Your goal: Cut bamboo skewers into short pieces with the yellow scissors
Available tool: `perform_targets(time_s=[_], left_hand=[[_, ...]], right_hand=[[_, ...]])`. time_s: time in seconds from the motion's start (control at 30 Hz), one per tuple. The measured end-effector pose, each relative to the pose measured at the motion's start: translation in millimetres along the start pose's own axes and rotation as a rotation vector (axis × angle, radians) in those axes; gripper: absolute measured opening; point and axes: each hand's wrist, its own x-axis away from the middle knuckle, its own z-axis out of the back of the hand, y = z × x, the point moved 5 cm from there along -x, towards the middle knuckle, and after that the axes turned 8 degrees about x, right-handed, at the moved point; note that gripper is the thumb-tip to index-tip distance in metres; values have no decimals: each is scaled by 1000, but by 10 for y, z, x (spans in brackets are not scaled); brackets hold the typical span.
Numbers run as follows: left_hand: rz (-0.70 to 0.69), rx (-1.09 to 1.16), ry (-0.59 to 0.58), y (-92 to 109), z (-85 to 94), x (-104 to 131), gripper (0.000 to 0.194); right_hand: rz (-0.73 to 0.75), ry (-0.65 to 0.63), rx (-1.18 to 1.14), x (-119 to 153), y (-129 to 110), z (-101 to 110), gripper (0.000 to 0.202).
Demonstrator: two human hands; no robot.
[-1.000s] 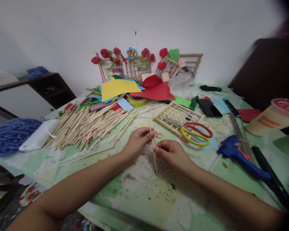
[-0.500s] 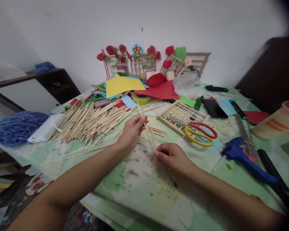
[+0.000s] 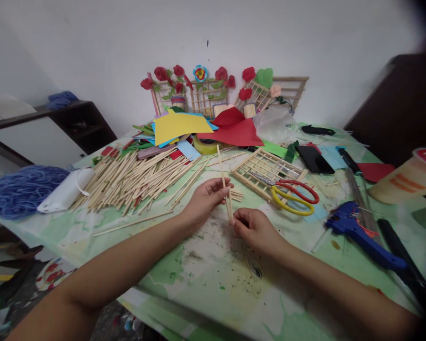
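Note:
Two thin wooden sticks [image 3: 222,166], one long and one short, stand nearly upright between my hands. My left hand [image 3: 210,198] pinches them partway up, with thumb and fingers closed. Lower down, my right hand [image 3: 252,228] grips their bottom ends between thumb and forefinger. Behind my fingers lie a few short sticks [image 3: 237,194], partly hidden. A large pile of loose sticks [image 3: 135,180] spreads to the left. Right of my hands is a stick lattice [image 3: 270,170], with scissors [image 3: 294,195] with red and yellow handles resting on it.
A blue glue gun [image 3: 362,237], a black phone [image 3: 315,159] and a drink cup [image 3: 408,177] are on the right. Coloured paper [image 3: 181,128] and tape [image 3: 206,146] lie behind. Blue yarn [image 3: 26,189] sits far left. Flowered lattices [image 3: 206,97] stand against the wall.
The long stick has swung from a left lean to nearly upright, lining up closer with the short one. My left hand has moved slightly right and down.

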Motion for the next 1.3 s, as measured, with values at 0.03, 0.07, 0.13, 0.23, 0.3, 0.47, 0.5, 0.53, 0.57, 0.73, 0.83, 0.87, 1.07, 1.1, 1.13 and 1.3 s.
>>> perform_targets(time_s=[0.03, 0.07, 0.13, 0.23, 0.3, 0.47, 0.5, 0.53, 0.57, 0.73, 0.83, 0.87, 1.07, 1.1, 1.13, 1.3], left_hand=[[15, 14, 2, -14, 0, -1, 34], [33, 24, -2, -30, -5, -1, 35], [73, 37, -34, -65, -26, 1, 31], [108, 50, -74, -99, -47, 6, 25], [108, 63, -62, -103, -36, 1, 24], [117, 114, 13, -106, 21, -35, 24], [125, 127, 19, -112, 25, -40, 24], [135, 137, 20, -121, 27, -44, 25], [143, 143, 18, -130, 27, -46, 25], [164, 128, -1, -166, 33, -51, 26], [166, 120, 1, -173, 45, -56, 26], [168, 119, -2, -175, 45, -55, 26], [183, 120, -79, -187, -26, -7, 25], [187, 120, -92, -189, -43, 5, 25], [190, 122, -99, -191, -57, 14, 25], [198, 129, -61, -200, -49, 19, 24]], right_hand=[[10, -2, 11, -2, -5, 0, 22], [18, -6, 18, -2, -9, -1, 21], [28, -16, 27, -1, -15, -5, 21], [39, -26, 25, 1, -22, -7, 22], [34, -31, -11, 1, -16, -11, 22], [36, -38, -88, 2, 12, -26, 14], [42, -38, -77, 4, 16, -27, 12], [45, -36, -61, 7, 20, -27, 10], [46, -31, -43, 9, 24, -24, 10], [82, 11, 50, 15, 17, 8, 17], [109, 28, 78, 18, 9, 23, 19], [110, 31, 86, 19, 11, 26, 19], [105, 42, 118, 18, 29, 16, 19], [99, 44, 110, 16, 36, 14, 19], [95, 48, 102, 13, 42, 15, 19], [110, 63, 95, 3, 41, 43, 21]])
